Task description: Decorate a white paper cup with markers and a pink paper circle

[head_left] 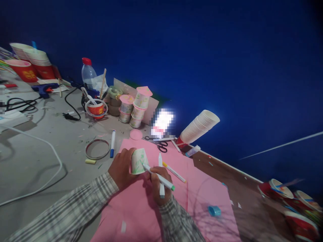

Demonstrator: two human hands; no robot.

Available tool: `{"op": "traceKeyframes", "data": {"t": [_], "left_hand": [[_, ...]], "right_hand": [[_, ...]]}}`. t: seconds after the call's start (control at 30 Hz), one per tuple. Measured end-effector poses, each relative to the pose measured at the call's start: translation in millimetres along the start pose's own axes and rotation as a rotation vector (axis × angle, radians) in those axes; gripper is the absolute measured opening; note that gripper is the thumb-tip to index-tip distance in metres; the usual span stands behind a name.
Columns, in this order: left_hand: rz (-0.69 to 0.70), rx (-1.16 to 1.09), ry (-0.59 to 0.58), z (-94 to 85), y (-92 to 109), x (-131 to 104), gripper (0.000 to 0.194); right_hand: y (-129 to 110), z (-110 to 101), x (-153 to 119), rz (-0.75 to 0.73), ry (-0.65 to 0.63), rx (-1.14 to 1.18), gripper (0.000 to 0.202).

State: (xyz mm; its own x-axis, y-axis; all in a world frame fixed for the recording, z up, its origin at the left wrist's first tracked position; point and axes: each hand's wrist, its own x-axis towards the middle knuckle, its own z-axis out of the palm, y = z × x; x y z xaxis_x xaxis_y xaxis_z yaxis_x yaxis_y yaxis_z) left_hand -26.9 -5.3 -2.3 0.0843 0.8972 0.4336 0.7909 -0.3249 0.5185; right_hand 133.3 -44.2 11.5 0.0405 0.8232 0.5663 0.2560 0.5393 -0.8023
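My left hand [122, 168] is wrapped round the left side of a white paper cup [138, 162] with green leaf-like marks, which stands upside down over the pink paper [174, 198]. A green marker [161, 178] is gripped in my right hand [160, 183], its tip at the cup's right side. A second white marker [160, 161] also runs through the right hand's fingers, pointing away from me. Just right of that hand, a yellow marker [175, 173] lies on the paper.
Decorated cup stacks [138, 109], scissors [163, 146] and a leaning stack of white cups [199, 127] stand or lie beyond the paper. Left are a tape ring [87, 151], a blue marker [112, 144], cables and a bottle [88, 74]. Red cups [300, 222] are at far right.
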Motion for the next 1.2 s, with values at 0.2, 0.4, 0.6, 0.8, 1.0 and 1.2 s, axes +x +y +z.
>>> {"op": "traceKeyframes", "data": {"t": [0.2,0.4,0.6,0.8,1.0,1.2], "left_hand": [[-0.021,-0.023,-0.008,-1.2,0,0,0.083],[-0.036,0.005,0.003,-1.5,4,0,0.085],[-0.054,-0.033,0.018,-2.2,5,0,0.087],[-0.040,-0.047,-0.002,-2.5,1,0,0.084],[-0.019,-0.020,-0.001,-1.4,0,-1,0.086],[0.030,0.003,0.014,-0.8,-2,-1,0.082]], "right_hand": [[-5,0,3,-0.005,0.065,0.020,0.016],[3,0,0,0.076,0.170,0.120,0.024],[4,1,4,-0.022,0.191,-0.089,0.021],[-2,-2,3,-0.103,0.081,0.006,0.018],[2,0,-1,-0.137,0.093,0.019,0.025],[1,2,-2,-0.096,0.066,0.022,0.015]]}}
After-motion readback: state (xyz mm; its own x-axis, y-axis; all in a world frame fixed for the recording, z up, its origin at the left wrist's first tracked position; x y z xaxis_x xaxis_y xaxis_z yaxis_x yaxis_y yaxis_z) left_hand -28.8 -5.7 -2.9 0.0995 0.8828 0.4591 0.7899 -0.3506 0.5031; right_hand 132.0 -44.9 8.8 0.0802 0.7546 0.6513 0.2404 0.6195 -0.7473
